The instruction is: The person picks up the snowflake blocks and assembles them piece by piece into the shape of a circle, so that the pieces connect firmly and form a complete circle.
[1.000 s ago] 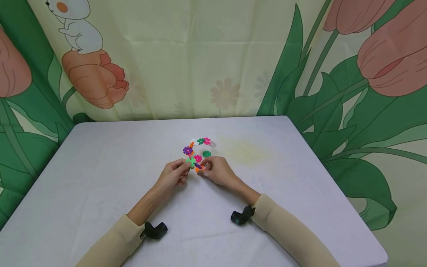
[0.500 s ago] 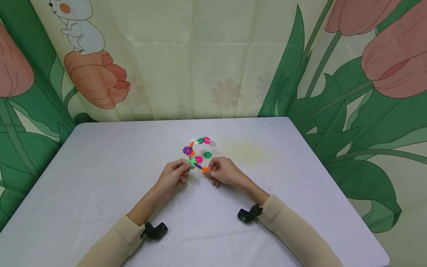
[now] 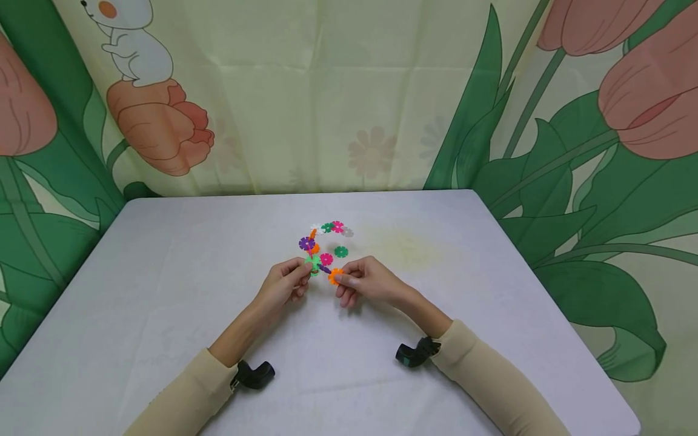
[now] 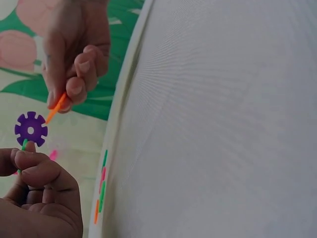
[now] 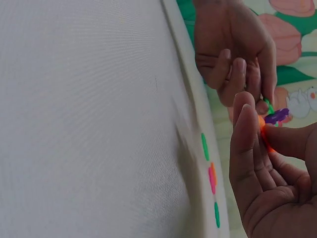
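My left hand [image 3: 286, 280] pinches a light green flower-shaped building disc [image 3: 312, 262] between thumb and fingertips. Edge-on beside it, a purple disc [image 3: 324, 269] bridges the gap between my hands; the left wrist view shows that purple disc [image 4: 30, 130] face-on, meeting the green one below and the orange one at its upper right. My right hand [image 3: 368, 281] pinches the orange disc [image 3: 335, 277] by its outer side, thumb in front. Fingers cover parts of both held discs. Another purple disc [image 3: 307, 243] appears just behind the green one.
Several more discs lie on the white-covered table [image 3: 163, 303] just beyond my hands, among them a pink disc [image 3: 326, 259], a dark green disc [image 3: 340, 251] and a farther pink disc [image 3: 337, 226]. A printed curtain [image 3: 262, 121] hangs behind the table's far edge.
My right hand has moved to the right, bringing the orange disc away from the left fingers and turning it more face-on. The left hand stays nearly still on the green disc.
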`<move>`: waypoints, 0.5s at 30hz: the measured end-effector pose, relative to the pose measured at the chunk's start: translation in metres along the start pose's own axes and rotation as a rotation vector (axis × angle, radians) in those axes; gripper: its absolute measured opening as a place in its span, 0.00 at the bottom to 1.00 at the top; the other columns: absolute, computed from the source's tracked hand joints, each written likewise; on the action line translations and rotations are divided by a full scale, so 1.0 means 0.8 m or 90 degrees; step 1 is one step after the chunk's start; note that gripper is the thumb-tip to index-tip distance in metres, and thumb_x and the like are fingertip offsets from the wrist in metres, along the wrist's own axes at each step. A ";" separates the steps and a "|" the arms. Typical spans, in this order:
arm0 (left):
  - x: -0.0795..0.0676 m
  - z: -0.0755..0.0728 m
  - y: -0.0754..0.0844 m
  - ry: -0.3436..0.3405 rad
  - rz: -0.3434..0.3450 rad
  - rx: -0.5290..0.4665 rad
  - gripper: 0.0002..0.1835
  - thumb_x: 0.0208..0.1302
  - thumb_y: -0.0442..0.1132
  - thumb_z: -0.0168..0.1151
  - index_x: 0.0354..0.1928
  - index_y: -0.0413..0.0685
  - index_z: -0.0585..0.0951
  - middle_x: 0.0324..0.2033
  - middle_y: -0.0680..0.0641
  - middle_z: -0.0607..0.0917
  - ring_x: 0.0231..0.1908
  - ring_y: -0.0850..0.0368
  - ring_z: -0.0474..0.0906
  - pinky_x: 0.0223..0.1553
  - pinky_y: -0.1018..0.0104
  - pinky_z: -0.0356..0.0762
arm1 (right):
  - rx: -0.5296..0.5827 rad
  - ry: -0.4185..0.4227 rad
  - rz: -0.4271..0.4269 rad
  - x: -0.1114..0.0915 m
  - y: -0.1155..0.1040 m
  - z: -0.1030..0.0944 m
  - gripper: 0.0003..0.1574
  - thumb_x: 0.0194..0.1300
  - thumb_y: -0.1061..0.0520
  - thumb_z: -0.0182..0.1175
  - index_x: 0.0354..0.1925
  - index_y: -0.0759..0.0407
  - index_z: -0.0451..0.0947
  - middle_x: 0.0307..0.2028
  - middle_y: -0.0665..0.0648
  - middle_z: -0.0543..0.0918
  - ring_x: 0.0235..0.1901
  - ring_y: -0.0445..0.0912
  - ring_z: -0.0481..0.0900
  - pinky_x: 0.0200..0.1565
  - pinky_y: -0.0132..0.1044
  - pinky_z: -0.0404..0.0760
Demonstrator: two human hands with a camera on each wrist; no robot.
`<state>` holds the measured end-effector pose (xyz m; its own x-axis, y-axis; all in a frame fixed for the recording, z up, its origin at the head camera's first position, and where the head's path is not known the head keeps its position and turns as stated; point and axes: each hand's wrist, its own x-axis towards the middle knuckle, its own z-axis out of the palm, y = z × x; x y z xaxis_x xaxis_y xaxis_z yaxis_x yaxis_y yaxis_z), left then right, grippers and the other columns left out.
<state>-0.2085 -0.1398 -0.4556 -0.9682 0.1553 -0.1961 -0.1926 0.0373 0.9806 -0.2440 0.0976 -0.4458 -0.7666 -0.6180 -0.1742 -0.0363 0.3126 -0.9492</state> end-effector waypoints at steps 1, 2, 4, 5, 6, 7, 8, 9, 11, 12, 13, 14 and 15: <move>0.000 0.000 0.000 0.001 -0.001 0.000 0.14 0.81 0.45 0.56 0.38 0.41 0.75 0.26 0.52 0.73 0.25 0.59 0.68 0.27 0.69 0.67 | 0.003 -0.007 0.001 -0.001 -0.001 0.000 0.16 0.79 0.59 0.60 0.47 0.75 0.82 0.32 0.59 0.90 0.28 0.45 0.90 0.38 0.42 0.91; -0.001 0.000 0.000 0.002 -0.001 0.001 0.14 0.81 0.45 0.56 0.39 0.41 0.75 0.26 0.52 0.73 0.25 0.59 0.68 0.27 0.69 0.67 | 0.007 -0.013 0.003 -0.002 -0.002 -0.001 0.16 0.79 0.59 0.60 0.47 0.75 0.82 0.32 0.59 0.90 0.28 0.45 0.91 0.38 0.42 0.91; -0.001 0.000 0.001 0.003 -0.002 0.001 0.15 0.81 0.45 0.56 0.38 0.41 0.75 0.25 0.52 0.73 0.24 0.59 0.67 0.27 0.69 0.66 | 0.015 -0.018 0.008 -0.003 -0.004 -0.002 0.17 0.79 0.58 0.60 0.48 0.75 0.82 0.32 0.59 0.90 0.28 0.45 0.90 0.39 0.41 0.91; -0.002 0.000 0.001 0.003 -0.003 0.001 0.15 0.81 0.45 0.56 0.38 0.41 0.75 0.25 0.52 0.73 0.24 0.59 0.67 0.27 0.69 0.66 | 0.019 -0.020 0.012 -0.004 -0.005 -0.003 0.17 0.79 0.58 0.60 0.48 0.75 0.81 0.33 0.59 0.90 0.28 0.45 0.90 0.39 0.41 0.91; -0.002 0.001 0.001 0.004 -0.004 0.000 0.15 0.81 0.45 0.57 0.38 0.41 0.75 0.25 0.52 0.73 0.24 0.59 0.67 0.27 0.69 0.66 | 0.024 -0.020 0.015 -0.005 -0.006 -0.004 0.18 0.79 0.58 0.60 0.49 0.76 0.81 0.33 0.60 0.90 0.28 0.45 0.90 0.39 0.41 0.91; -0.002 0.001 0.001 0.004 -0.004 0.000 0.15 0.81 0.45 0.57 0.38 0.41 0.75 0.25 0.52 0.73 0.24 0.59 0.67 0.27 0.69 0.66 | 0.028 -0.020 0.018 -0.005 -0.006 -0.004 0.18 0.79 0.58 0.60 0.49 0.76 0.81 0.34 0.62 0.90 0.28 0.45 0.90 0.38 0.40 0.91; -0.002 0.001 0.001 0.005 -0.005 -0.001 0.14 0.81 0.45 0.57 0.37 0.42 0.75 0.25 0.52 0.73 0.24 0.59 0.67 0.27 0.69 0.66 | 0.033 -0.019 0.022 -0.006 -0.007 -0.005 0.18 0.79 0.58 0.60 0.50 0.76 0.81 0.34 0.63 0.90 0.28 0.44 0.90 0.38 0.40 0.91; -0.002 0.001 0.001 0.005 -0.006 -0.002 0.14 0.81 0.45 0.57 0.37 0.42 0.75 0.25 0.52 0.73 0.24 0.59 0.67 0.27 0.69 0.66 | 0.036 -0.018 0.025 -0.007 -0.008 -0.006 0.18 0.78 0.58 0.61 0.50 0.76 0.81 0.35 0.65 0.90 0.27 0.44 0.89 0.38 0.39 0.91; -0.002 0.001 0.002 0.003 -0.007 -0.004 0.14 0.81 0.45 0.57 0.38 0.41 0.75 0.25 0.52 0.73 0.24 0.59 0.67 0.27 0.69 0.66 | 0.042 -0.017 0.028 -0.008 -0.010 -0.006 0.19 0.78 0.58 0.61 0.50 0.77 0.80 0.36 0.68 0.89 0.27 0.44 0.89 0.38 0.39 0.91; -0.002 0.000 0.002 0.002 -0.007 -0.003 0.14 0.81 0.45 0.57 0.38 0.41 0.75 0.25 0.52 0.73 0.24 0.59 0.67 0.27 0.70 0.66 | 0.045 -0.018 0.028 -0.009 -0.010 -0.006 0.19 0.79 0.58 0.60 0.50 0.77 0.80 0.37 0.70 0.89 0.27 0.44 0.89 0.38 0.39 0.91; -0.002 0.000 0.002 0.001 -0.008 -0.004 0.14 0.81 0.45 0.57 0.39 0.41 0.75 0.25 0.52 0.73 0.25 0.59 0.67 0.27 0.70 0.66 | 0.048 -0.019 0.028 -0.009 -0.011 -0.006 0.19 0.79 0.58 0.60 0.50 0.78 0.80 0.37 0.71 0.88 0.27 0.44 0.89 0.38 0.39 0.91; -0.002 0.000 0.002 0.001 -0.009 -0.004 0.14 0.81 0.45 0.57 0.39 0.42 0.76 0.25 0.52 0.73 0.25 0.59 0.67 0.27 0.70 0.66 | 0.051 -0.020 0.028 -0.010 -0.011 -0.006 0.19 0.79 0.58 0.60 0.50 0.78 0.80 0.37 0.71 0.88 0.27 0.44 0.89 0.38 0.39 0.91; -0.002 0.000 0.002 0.000 -0.010 -0.005 0.14 0.81 0.45 0.57 0.39 0.42 0.76 0.26 0.53 0.73 0.25 0.59 0.67 0.27 0.70 0.66 | 0.052 -0.021 0.028 -0.010 -0.012 -0.006 0.19 0.79 0.58 0.60 0.50 0.78 0.80 0.38 0.72 0.88 0.27 0.44 0.88 0.38 0.39 0.90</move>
<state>-0.2072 -0.1403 -0.4535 -0.9651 0.1553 -0.2108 -0.2084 0.0320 0.9775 -0.2407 0.1031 -0.4339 -0.7445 -0.6292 -0.2232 0.0505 0.2803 -0.9586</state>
